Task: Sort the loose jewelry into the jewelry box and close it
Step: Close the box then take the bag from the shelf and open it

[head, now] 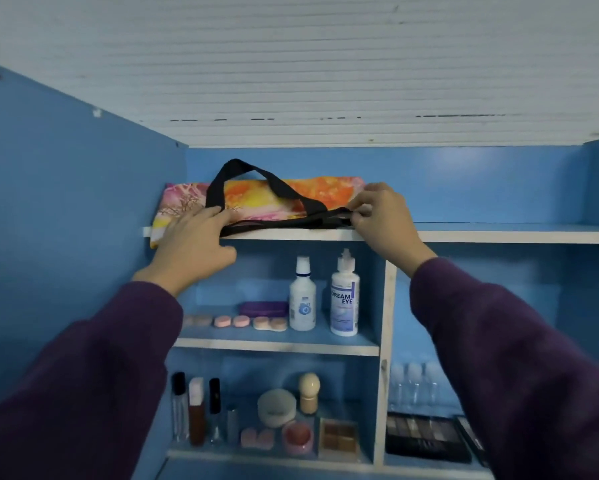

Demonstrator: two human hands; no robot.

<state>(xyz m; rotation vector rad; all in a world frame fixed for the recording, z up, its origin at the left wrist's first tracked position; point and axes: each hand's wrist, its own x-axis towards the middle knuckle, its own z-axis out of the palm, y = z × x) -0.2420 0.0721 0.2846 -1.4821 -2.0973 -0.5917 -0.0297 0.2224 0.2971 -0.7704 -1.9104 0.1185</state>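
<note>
A flat orange, yellow and pink fabric bag [256, 197] with black handles [284, 192] lies on the top shelf [499, 233] of a blue cabinet. My left hand [190, 244] rests on the bag's left front edge, fingers on the fabric and thumb under the shelf edge. My right hand [384, 216] pinches the black strap at the bag's right front corner. No jewelry box and no loose jewelry are in view.
Below the top shelf stand two white solution bottles [345, 296], a purple case [263, 309] and small pink lens cases [235, 321]. The lowest shelf holds cosmetics bottles [196, 410], a round jar [276, 407] and makeup palettes [426, 436]. A white slatted ceiling hangs close above.
</note>
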